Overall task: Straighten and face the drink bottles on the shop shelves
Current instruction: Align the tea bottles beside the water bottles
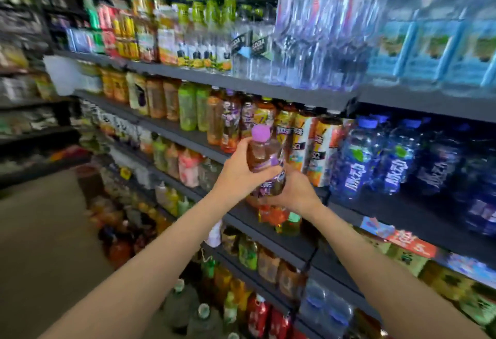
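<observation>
Item: brown drink bottle [264, 162], purple cap, purple label, held upright in front of the shelf [268, 220]. Grip: left hand [239, 171] wrapped around the bottle's upper body from the left; right hand [294, 191] curled around its lower body from the right. Directly behind the grip: row of like purple-labelled bottles [232, 121] and orange-and-white bottles [315, 145]. Right of the grip: blue water bottles [375, 156]. Above and farther back: clear water bottles [316, 35]. Picture blurred; labels unreadable.
</observation>
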Demonstrator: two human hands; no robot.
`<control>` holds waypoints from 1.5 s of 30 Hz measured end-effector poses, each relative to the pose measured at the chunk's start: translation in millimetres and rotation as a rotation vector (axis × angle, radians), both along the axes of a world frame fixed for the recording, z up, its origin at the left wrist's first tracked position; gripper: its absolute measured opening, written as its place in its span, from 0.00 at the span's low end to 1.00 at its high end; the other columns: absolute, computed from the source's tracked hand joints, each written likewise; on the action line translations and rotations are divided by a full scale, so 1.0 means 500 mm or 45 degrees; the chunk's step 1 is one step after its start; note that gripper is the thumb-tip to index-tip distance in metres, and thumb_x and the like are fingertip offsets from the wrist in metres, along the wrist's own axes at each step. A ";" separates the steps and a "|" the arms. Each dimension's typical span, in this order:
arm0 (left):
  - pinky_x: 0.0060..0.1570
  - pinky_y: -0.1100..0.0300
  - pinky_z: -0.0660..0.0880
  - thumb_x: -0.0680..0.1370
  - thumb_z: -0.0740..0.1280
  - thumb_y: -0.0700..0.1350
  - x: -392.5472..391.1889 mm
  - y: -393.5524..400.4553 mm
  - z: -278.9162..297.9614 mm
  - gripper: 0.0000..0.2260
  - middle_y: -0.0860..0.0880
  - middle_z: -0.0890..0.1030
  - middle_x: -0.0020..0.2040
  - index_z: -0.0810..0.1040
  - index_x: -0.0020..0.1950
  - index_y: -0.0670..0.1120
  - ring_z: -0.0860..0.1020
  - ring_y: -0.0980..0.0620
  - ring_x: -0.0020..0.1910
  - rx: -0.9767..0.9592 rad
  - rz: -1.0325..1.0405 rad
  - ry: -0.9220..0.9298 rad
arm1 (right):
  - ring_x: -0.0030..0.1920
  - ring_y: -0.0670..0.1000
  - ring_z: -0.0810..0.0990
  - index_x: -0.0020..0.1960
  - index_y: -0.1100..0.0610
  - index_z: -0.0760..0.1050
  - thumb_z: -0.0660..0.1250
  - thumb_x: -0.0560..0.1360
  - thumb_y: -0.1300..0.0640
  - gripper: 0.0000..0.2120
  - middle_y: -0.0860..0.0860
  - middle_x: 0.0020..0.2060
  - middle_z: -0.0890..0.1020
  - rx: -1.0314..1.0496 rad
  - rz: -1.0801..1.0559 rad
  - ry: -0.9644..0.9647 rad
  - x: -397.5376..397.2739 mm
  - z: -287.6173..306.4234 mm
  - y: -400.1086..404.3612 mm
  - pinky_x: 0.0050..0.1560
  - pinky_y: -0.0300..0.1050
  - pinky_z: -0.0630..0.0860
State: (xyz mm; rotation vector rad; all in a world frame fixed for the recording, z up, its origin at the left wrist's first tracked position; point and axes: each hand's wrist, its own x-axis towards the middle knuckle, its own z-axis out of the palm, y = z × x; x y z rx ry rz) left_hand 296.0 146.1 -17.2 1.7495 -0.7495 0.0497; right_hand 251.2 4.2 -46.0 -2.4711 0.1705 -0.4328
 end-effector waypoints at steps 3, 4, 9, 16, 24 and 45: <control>0.51 0.66 0.69 0.72 0.73 0.46 0.106 0.052 -0.014 0.29 0.59 0.75 0.53 0.64 0.68 0.46 0.74 0.59 0.52 0.037 0.085 0.042 | 0.56 0.52 0.78 0.62 0.54 0.71 0.80 0.59 0.46 0.36 0.51 0.55 0.80 0.052 -0.106 -0.122 0.112 0.010 0.053 0.49 0.43 0.73; 0.50 0.65 0.71 0.73 0.72 0.43 0.140 0.066 -0.023 0.27 0.54 0.76 0.54 0.64 0.68 0.42 0.75 0.59 0.49 0.038 0.123 0.090 | 0.57 0.53 0.78 0.62 0.55 0.72 0.80 0.59 0.47 0.35 0.52 0.55 0.80 0.080 -0.137 -0.144 0.149 0.012 0.065 0.50 0.44 0.73; 0.47 0.64 0.71 0.77 0.66 0.39 0.307 0.108 -0.050 0.20 0.45 0.77 0.56 0.64 0.67 0.40 0.75 0.53 0.49 0.128 0.234 0.242 | 0.51 0.54 0.78 0.55 0.59 0.71 0.77 0.61 0.40 0.32 0.53 0.46 0.79 0.142 -0.331 -0.023 0.324 0.028 0.074 0.48 0.48 0.75; 0.49 0.61 0.70 0.78 0.64 0.43 0.503 0.071 -0.038 0.20 0.46 0.76 0.58 0.64 0.69 0.43 0.74 0.52 0.51 0.286 0.233 0.164 | 0.44 0.53 0.79 0.49 0.58 0.71 0.76 0.61 0.38 0.30 0.54 0.47 0.80 0.041 -0.660 -0.047 0.463 0.014 0.042 0.38 0.46 0.73; 0.54 0.63 0.66 0.75 0.69 0.47 0.638 -0.052 -0.056 0.32 0.43 0.70 0.66 0.57 0.73 0.39 0.70 0.44 0.65 0.543 0.049 0.165 | 0.56 0.57 0.78 0.61 0.60 0.68 0.72 0.66 0.38 0.35 0.55 0.57 0.76 -0.032 -0.814 -0.090 0.527 -0.028 0.074 0.49 0.49 0.75; 0.64 0.52 0.58 0.74 0.68 0.54 0.721 -0.056 -0.118 0.30 0.40 0.71 0.66 0.62 0.68 0.38 0.69 0.40 0.66 0.639 0.028 -0.149 | 0.55 0.61 0.78 0.66 0.64 0.56 0.68 0.73 0.45 0.34 0.57 0.62 0.72 -0.038 -1.354 -0.029 0.640 -0.047 0.124 0.45 0.50 0.73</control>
